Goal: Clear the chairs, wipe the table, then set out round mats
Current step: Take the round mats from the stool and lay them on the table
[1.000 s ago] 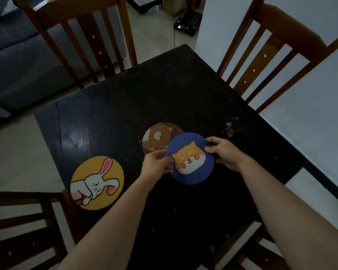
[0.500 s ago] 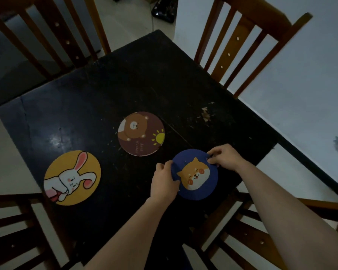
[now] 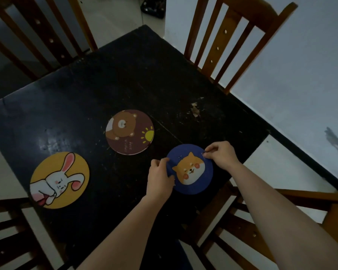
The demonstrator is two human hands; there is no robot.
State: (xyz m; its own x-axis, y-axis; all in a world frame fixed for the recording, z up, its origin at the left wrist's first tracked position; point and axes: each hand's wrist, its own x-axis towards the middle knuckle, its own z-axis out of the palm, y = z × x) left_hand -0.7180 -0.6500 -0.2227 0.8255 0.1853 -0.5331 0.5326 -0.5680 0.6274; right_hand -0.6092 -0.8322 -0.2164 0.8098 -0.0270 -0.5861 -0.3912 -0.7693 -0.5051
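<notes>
Three round mats lie on the black table [image 3: 137, 78]. A blue mat with an orange dog face [image 3: 191, 172] sits near the table's near right corner. My left hand [image 3: 159, 176] pinches its left edge and my right hand [image 3: 220, 155] pinches its upper right edge. A brown bear mat [image 3: 129, 131] lies flat in the middle. At the left edge of the table rests a yellow rabbit mat [image 3: 60, 180].
Wooden slat-back chairs stand around the table: far left [image 3: 37, 34], far right [image 3: 236, 38], near right [image 3: 271, 217] and near left [image 3: 10, 236]. A white wall [image 3: 300, 78] runs along the right. Chipped paint [image 3: 194, 110] marks the tabletop.
Both hands have carried the blue dog mat off the brown bear mat toward the near right corner, uncovering the bear mat. The view has tilted nearer to the table.
</notes>
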